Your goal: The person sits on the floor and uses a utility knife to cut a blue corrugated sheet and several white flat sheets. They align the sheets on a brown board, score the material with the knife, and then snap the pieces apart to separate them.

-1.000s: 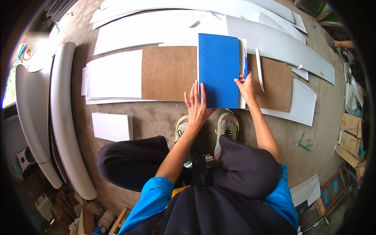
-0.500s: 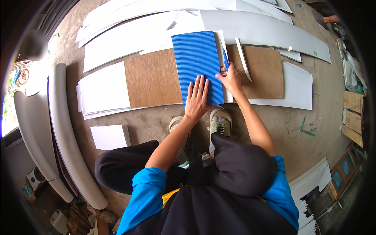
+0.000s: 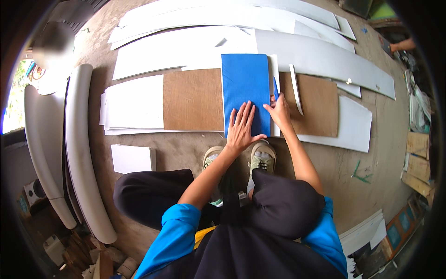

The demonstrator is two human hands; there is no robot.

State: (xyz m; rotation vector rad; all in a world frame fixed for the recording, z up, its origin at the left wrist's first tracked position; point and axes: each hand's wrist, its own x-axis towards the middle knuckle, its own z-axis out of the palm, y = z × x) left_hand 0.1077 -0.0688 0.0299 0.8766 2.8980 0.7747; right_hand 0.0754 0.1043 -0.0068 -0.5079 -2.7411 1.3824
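A blue corrugated plastic sheet (image 3: 245,88) lies on a brown board (image 3: 193,100) on the floor in front of me. My left hand (image 3: 241,128) lies flat on the sheet's lower part with fingers spread, pressing it down. At the sheet's right edge, my right hand (image 3: 280,111) grips a thin blue tool (image 3: 275,88) that points up along that edge. A narrow white strip (image 3: 296,88) lies just right of the tool on the board.
Large white sheets (image 3: 186,51) cover the floor beyond and beside the board. A small white piece (image 3: 132,158) lies at my left. Curved grey panels (image 3: 81,153) run along the left. My shoes (image 3: 261,158) touch the board's near edge. Another person's hand (image 3: 402,45) shows at far right.
The view has shifted as my head moved. Both hands stay at the blue sheet, the left flat on it and the right at its right edge.
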